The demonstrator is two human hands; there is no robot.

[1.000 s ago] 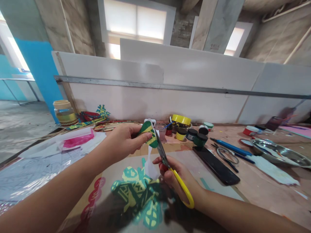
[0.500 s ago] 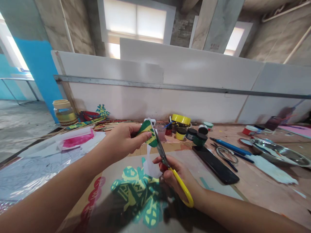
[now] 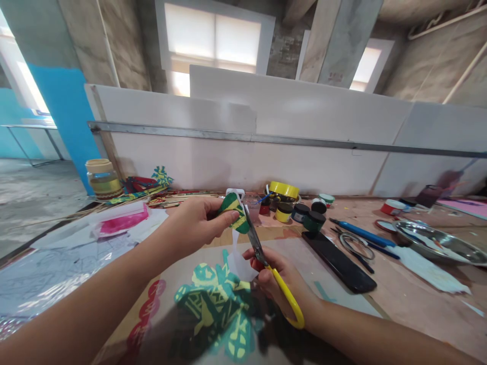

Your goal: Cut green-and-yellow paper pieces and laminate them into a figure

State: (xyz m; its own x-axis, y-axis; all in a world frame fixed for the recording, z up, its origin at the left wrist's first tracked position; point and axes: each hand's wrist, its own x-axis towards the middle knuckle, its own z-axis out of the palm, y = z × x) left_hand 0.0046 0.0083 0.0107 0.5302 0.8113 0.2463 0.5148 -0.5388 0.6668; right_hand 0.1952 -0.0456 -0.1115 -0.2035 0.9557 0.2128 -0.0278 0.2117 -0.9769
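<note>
My left hand (image 3: 205, 219) pinches a small green and yellow painted cutout (image 3: 233, 209) between thumb and fingers. Yellow-handled scissors (image 3: 279, 281) are gripped in my right hand (image 3: 277, 271), their blades pointing up along the right edge of the cutout. A white translucent strip (image 3: 241, 263) hangs down beside the blades, by my right fingertips. Below both hands, a green and yellow painted design (image 3: 215, 299) lies on a translucent sheet, partly in shadow.
Right of my hands are a black phone (image 3: 338, 261), a blue pen (image 3: 361, 231), a metal dish (image 3: 437, 238) and a white tissue (image 3: 429, 268). Paint jars (image 3: 283, 213) and a yellow tape roll (image 3: 284, 189) stand behind. A lidded jar (image 3: 103, 180) and plastic-covered drawings (image 3: 76, 263) are at left.
The cutout and the scissors have shifted very slightly to the right in view, and the whole scene sits a little lower. Both holds are unchanged.
</note>
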